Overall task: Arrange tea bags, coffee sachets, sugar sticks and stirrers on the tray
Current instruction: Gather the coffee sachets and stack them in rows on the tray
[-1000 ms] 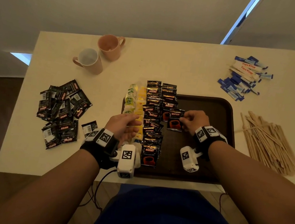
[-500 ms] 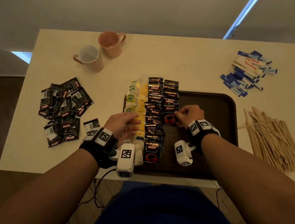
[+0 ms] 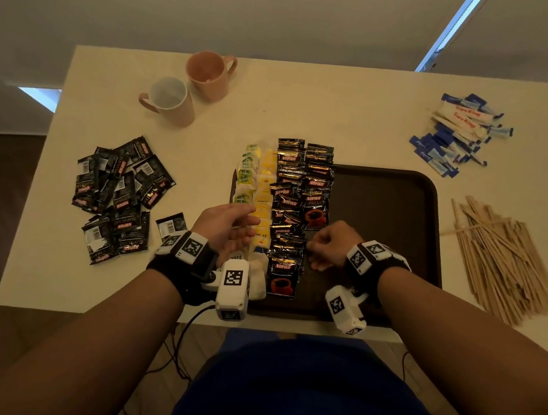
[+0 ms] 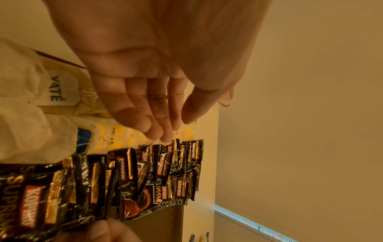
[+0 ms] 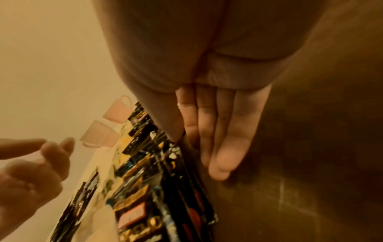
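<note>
A dark brown tray (image 3: 385,221) sits in front of me. Its left part holds a column of green and yellow tea bags (image 3: 257,191) and two columns of overlapping black coffee sachets (image 3: 294,210). My left hand (image 3: 246,224) hovers over the yellow tea bags (image 4: 116,135) with fingers loosely spread, holding nothing. My right hand (image 3: 315,250) is low on the tray at the right edge of the near sachets (image 5: 165,188). Its fingers (image 5: 219,157) are straight and lie against the tray floor. Sugar sticks (image 3: 458,130) and wooden stirrers (image 3: 501,259) lie on the table to the right.
A loose pile of coffee sachets (image 3: 118,195) lies left of the tray. Two pink mugs (image 3: 209,75) (image 3: 170,99) stand at the back left. The tray's right half is bare. The table's near edge runs just under my wrists.
My right hand has let go of the sachet it laid in the second column and drawn back toward me. My left hand's fingers have opened out above the tea bags.
</note>
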